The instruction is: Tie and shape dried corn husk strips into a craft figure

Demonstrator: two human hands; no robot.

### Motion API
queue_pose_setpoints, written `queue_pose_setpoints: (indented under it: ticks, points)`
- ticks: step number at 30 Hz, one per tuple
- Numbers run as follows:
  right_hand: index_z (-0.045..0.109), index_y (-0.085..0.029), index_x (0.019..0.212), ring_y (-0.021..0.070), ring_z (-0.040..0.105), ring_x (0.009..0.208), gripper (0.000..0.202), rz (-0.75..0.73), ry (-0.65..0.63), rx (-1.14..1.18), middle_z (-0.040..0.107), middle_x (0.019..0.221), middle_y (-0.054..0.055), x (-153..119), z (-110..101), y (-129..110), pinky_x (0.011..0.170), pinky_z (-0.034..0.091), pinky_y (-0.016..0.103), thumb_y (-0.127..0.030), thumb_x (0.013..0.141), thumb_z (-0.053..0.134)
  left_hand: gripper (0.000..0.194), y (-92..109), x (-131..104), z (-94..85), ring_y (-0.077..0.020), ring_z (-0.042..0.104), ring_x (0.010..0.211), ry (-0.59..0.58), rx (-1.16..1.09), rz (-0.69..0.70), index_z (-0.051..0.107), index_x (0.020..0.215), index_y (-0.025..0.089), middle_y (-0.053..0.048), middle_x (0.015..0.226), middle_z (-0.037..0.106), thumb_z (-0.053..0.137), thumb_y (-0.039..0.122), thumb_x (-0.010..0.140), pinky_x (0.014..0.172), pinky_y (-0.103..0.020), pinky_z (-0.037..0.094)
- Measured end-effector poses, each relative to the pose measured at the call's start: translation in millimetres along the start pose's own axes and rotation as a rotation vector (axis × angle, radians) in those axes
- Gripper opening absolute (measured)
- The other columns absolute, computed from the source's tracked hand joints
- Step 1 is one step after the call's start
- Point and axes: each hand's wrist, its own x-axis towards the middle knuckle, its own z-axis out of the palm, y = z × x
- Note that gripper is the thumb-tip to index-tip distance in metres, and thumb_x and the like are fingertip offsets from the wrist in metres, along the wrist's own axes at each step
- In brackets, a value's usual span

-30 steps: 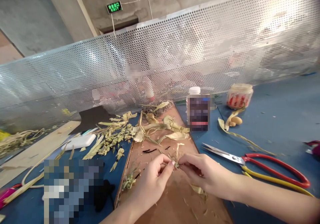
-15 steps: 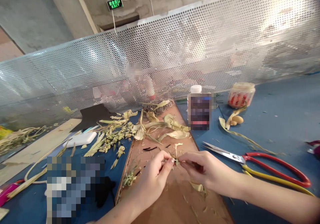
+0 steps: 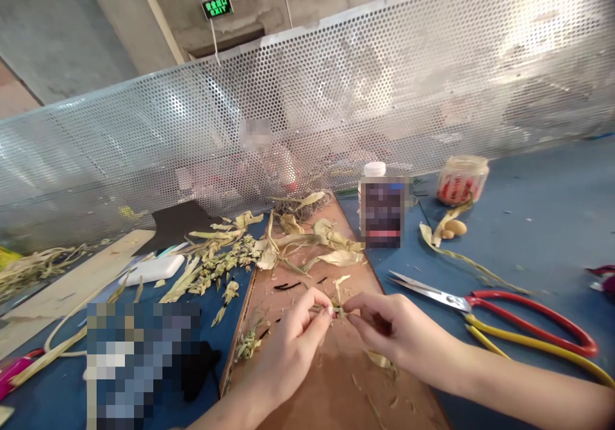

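Note:
Over the brown board [image 3: 336, 391], my left hand [image 3: 295, 343] and my right hand [image 3: 396, 327] meet fingertip to fingertip. Both are closed in a pinch on a small piece of dried leaf [image 3: 339, 309], greenish with a pale tip sticking up. Most of the piece is hidden by the fingers. Below my right hand lies a dried leaf scrap [image 3: 382, 359]. A knotted green bit of plant [image 3: 248, 345] rests at the board's left edge. Dark short strips [image 3: 287, 286] lie just beyond my left hand.
Scissors [image 3: 454, 300] with red and yellow handles lie open at the right. Dried leaves [image 3: 331, 234] cover the board's far end, beside a white-capped bottle [image 3: 375, 168] and a glass jar [image 3: 462, 180]. More dried braids [image 3: 223, 257] sit left. A perforated metal screen [image 3: 307, 97] stands behind.
The hands stay nearly in place, both still pinching the leaf piece. The piece shifts slightly between the fingertips, and the whole view moves a little.

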Motion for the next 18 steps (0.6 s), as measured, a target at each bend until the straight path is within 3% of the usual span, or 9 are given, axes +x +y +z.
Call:
queue_pose_setpoints:
  ticks: [5, 8, 11, 18]
  points:
    - [0.062, -0.014, 0.095, 0.0088, 0.030, 0.047, 0.021, -0.034, 0.067, -0.056, 0.034, 0.051, -0.008, -2, 5, 4, 0.046, 0.027, 0.020, -0.018, 0.085, 0.043, 0.019, 8, -1, 2.0, -0.0119, 0.050, 0.064, -0.009, -0.071, 0.081, 0.047, 0.082, 0.021, 0.004, 0.066, 0.054, 0.040, 0.036, 0.092, 0.065, -0.023, 0.039]
    - [0.060, -0.016, 0.088, 0.0093, 0.037, 0.048, 0.018, -0.085, 0.084, -0.097, 0.045, 0.055, -0.005, -4, 7, 7, 0.048, 0.032, 0.020, -0.017, 0.086, 0.042, 0.017, 13, 1, 1.3, -0.0140, 0.056, 0.074, -0.052, -0.125, 0.093, 0.049, 0.081, 0.020, 0.001, 0.074, 0.060, 0.043, 0.033, 0.091, 0.074, -0.026, 0.042]
    - [0.057, -0.017, 0.084, 0.0102, 0.045, 0.054, 0.017, -0.146, 0.073, -0.146, 0.057, 0.066, 0.000, -6, 9, 11, 0.052, 0.036, 0.020, -0.011, 0.084, 0.041, 0.016, 11, 4, 0.8, -0.0149, 0.059, 0.073, -0.082, -0.149, 0.074, 0.050, 0.083, 0.019, 0.000, 0.074, 0.062, 0.049, 0.033, 0.089, 0.075, -0.028, 0.043]
    - [0.059, -0.017, 0.085, 0.0102, 0.040, 0.049, 0.019, -0.146, 0.081, -0.286, 0.047, 0.057, -0.004, -9, 10, 12, 0.048, 0.031, 0.020, -0.006, 0.078, 0.044, 0.018, 4, 3, 0.7, -0.0137, 0.058, 0.069, -0.064, -0.033, 0.050, 0.054, 0.084, 0.018, 0.001, 0.068, 0.062, 0.052, 0.036, 0.087, 0.068, -0.026, 0.041]
